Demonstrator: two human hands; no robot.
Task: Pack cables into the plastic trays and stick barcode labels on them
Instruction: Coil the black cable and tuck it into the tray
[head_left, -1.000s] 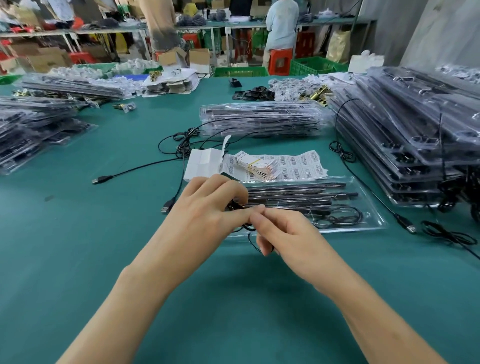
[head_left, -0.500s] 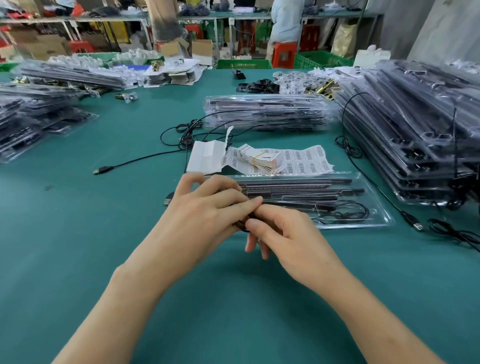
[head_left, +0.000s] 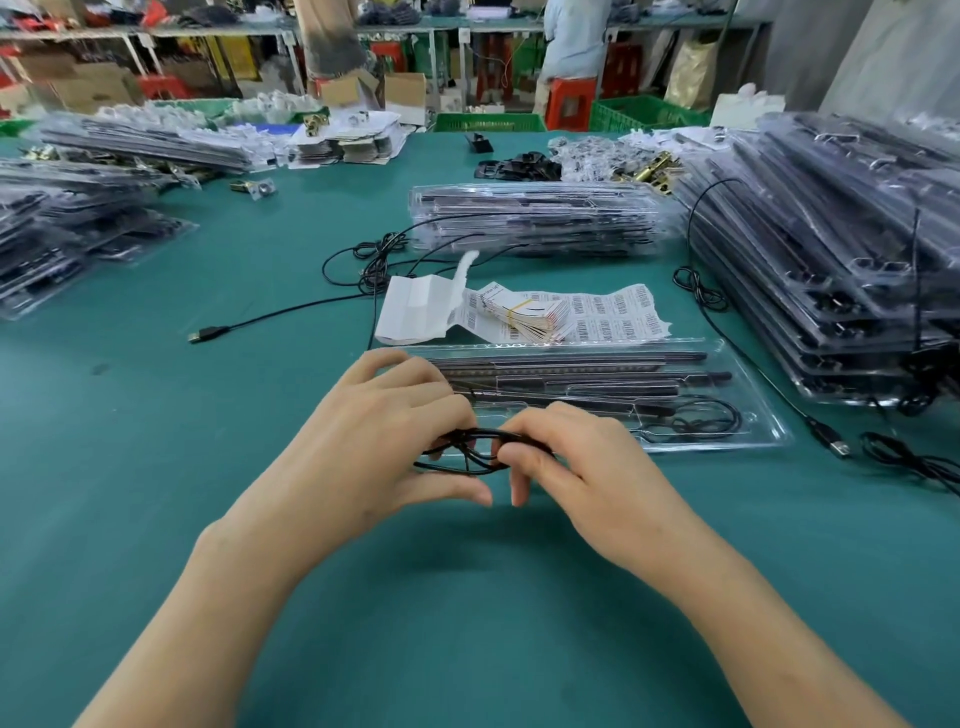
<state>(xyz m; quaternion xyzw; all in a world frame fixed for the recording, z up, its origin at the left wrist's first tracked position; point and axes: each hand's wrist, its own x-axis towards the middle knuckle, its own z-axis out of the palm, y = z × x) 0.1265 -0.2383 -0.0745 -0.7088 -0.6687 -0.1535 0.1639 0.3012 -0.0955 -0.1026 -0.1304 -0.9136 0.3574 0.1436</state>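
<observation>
No words or numbers clear enough to read. Rows of black barcode bars with tiny print under them on the barcode label sheet (head_left: 618, 317), flat on the green table (head_left: 156, 467) just behind the clear plastic tray (head_left: 763, 426). More bars and small print on the little stack of cards (head_left: 540, 317) (tied with a thin band) lying on that sheet. All too small and blurry to make out.
</observation>
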